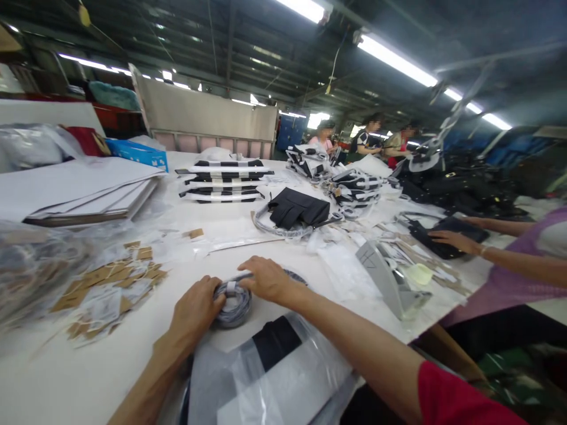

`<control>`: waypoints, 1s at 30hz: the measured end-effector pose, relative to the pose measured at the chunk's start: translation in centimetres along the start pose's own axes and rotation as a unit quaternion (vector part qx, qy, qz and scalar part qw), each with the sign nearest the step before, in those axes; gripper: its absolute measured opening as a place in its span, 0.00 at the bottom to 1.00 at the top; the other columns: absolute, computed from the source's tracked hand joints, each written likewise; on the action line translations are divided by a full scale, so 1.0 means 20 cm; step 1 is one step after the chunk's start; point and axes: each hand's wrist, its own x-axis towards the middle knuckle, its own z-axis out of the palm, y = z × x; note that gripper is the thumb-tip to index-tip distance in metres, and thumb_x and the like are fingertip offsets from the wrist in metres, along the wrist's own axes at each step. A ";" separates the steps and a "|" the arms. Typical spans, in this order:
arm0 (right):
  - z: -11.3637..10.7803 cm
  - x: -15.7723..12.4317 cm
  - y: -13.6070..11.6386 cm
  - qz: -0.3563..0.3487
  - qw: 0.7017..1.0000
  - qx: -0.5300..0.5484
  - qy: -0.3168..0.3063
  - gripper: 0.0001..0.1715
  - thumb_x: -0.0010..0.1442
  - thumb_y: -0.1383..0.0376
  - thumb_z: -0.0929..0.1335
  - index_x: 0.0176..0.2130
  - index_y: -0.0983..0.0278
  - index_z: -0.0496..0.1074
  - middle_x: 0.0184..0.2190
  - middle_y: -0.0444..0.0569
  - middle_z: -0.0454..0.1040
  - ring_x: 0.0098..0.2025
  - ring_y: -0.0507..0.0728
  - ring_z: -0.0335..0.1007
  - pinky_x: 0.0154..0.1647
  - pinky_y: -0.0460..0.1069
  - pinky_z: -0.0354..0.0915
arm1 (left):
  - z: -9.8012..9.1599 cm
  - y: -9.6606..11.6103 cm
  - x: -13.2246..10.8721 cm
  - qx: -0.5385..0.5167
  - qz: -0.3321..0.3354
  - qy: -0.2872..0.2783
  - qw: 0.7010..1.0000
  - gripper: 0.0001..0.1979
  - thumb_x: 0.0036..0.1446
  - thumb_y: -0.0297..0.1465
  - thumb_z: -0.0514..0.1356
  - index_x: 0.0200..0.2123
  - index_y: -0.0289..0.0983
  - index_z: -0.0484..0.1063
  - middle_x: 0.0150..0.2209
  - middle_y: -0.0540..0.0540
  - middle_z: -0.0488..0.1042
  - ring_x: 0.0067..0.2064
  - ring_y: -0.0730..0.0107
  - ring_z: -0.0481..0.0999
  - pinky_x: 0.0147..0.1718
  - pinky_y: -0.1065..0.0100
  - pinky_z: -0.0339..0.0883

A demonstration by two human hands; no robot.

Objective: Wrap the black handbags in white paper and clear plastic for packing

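Gray coil [234, 314] of cord, banded in white, rests on a white surface [39, 383] just beyond a clear plastic bag [283, 386]. The left hand [197, 310] grasps the coil's left side; the right hand [268, 280] curves at its right, its grip impossible to tell. Brown tags [110, 274] lie scattered leftward.

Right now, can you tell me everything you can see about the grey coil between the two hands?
The grey coil is a bundle of thin, cord-like loops wound into a rough ring with an open middle. A short white band wraps its far part. It lies on the white table, beyond a clear plastic bag. The left hand touches its left edge; the right hand is at its right. I can't tell what it's made of.
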 end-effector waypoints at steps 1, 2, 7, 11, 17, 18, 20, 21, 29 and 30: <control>-0.06 -0.05 0.08 0.030 0.999 0.024 0.024 0.16 0.62 0.61 0.67 0.50 0.61 0.74 0.48 0.49 0.77 0.50 0.56 0.71 0.52 0.49 0.64 | 0.01 -0.01 0.00 -0.007 -0.001 0.005 1.000 0.10 0.60 0.30 0.54 0.43 0.39 0.71 0.43 0.46 0.72 0.47 0.62 0.72 0.43 0.65 0.62; -0.13 -0.11 0.17 0.073 0.996 0.032 0.038 0.13 0.63 0.63 0.66 0.46 0.61 0.76 0.46 0.47 0.78 0.49 0.55 0.72 0.52 0.47 0.63 | 0.01 -0.01 0.01 -0.011 -0.003 0.008 1.000 0.10 0.59 0.31 0.54 0.43 0.39 0.71 0.43 0.46 0.72 0.47 0.62 0.73 0.43 0.65 0.61; -0.43 -0.53 0.67 0.332 0.943 -0.030 0.018 0.12 0.60 0.63 0.65 0.35 0.63 0.79 0.30 0.45 0.80 0.34 0.54 0.74 0.34 0.46 0.63 | 0.02 -0.02 0.01 -0.020 -0.010 0.014 1.000 0.10 0.58 0.31 0.54 0.43 0.39 0.71 0.43 0.46 0.73 0.47 0.61 0.73 0.43 0.65 0.61; -0.50 -0.80 0.93 0.422 0.902 -0.089 -0.011 0.09 0.55 0.64 0.69 0.31 0.66 0.78 0.26 0.51 0.78 0.30 0.57 0.73 0.30 0.48 0.60 | 0.04 -0.03 0.02 -0.026 -0.004 0.017 1.000 0.11 0.58 0.31 0.54 0.43 0.40 0.71 0.43 0.46 0.73 0.47 0.61 0.73 0.43 0.65 0.61; -0.37 -0.87 1.02 0.412 0.903 -0.102 -0.069 0.07 0.51 0.65 0.73 0.33 0.66 0.79 0.32 0.53 0.79 0.37 0.60 0.74 0.36 0.50 0.62 | 0.03 -0.04 0.02 -0.020 -0.014 0.008 1.000 0.12 0.58 0.32 0.54 0.43 0.40 0.72 0.44 0.46 0.74 0.46 0.62 0.73 0.42 0.66 0.61; -0.35 -0.86 1.02 0.401 0.908 -0.101 -0.074 0.08 0.51 0.66 0.72 0.34 0.66 0.79 0.34 0.53 0.79 0.38 0.60 0.74 0.37 0.50 0.62 | 0.03 -0.04 0.02 -0.019 -0.015 0.009 1.000 0.12 0.58 0.32 0.54 0.44 0.40 0.72 0.44 0.46 0.74 0.46 0.62 0.73 0.42 0.66 0.61; -0.31 -0.84 1.01 0.379 0.916 -0.101 -0.078 0.10 0.53 0.68 0.70 0.37 0.66 0.79 0.36 0.54 0.80 0.38 0.60 0.74 0.38 0.50 0.63 | 0.03 -0.04 0.02 -0.018 -0.015 0.013 1.000 0.12 0.59 0.32 0.53 0.44 0.40 0.72 0.44 0.46 0.74 0.46 0.62 0.73 0.43 0.66 0.61; -0.30 -0.84 1.00 0.369 0.921 -0.100 -0.079 0.10 0.53 0.69 0.70 0.38 0.65 0.79 0.36 0.54 0.80 0.38 0.60 0.74 0.38 0.50 0.63 | 0.03 -0.04 0.01 -0.020 -0.014 0.015 1.000 0.12 0.59 0.33 0.53 0.44 0.40 0.72 0.44 0.46 0.74 0.46 0.62 0.73 0.43 0.66 0.61; -0.51 -0.95 0.95 0.365 0.925 -0.109 0.007 0.14 0.60 0.64 0.65 0.41 0.59 0.80 0.40 0.48 0.81 0.41 0.58 0.74 0.41 0.49 0.63 | 0.03 -0.06 0.03 -0.050 -0.004 0.013 0.999 0.15 0.58 0.35 0.51 0.44 0.40 0.73 0.43 0.44 0.75 0.43 0.60 0.75 0.41 0.65 0.63; -0.57 -0.99 0.96 0.377 0.917 -0.123 0.032 0.15 0.62 0.63 0.63 0.41 0.59 0.79 0.41 0.49 0.80 0.42 0.58 0.74 0.41 0.49 0.62 | 0.04 -0.07 0.03 -0.050 -0.002 0.013 0.999 0.15 0.58 0.35 0.51 0.44 0.40 0.74 0.42 0.44 0.75 0.43 0.60 0.75 0.41 0.65 0.63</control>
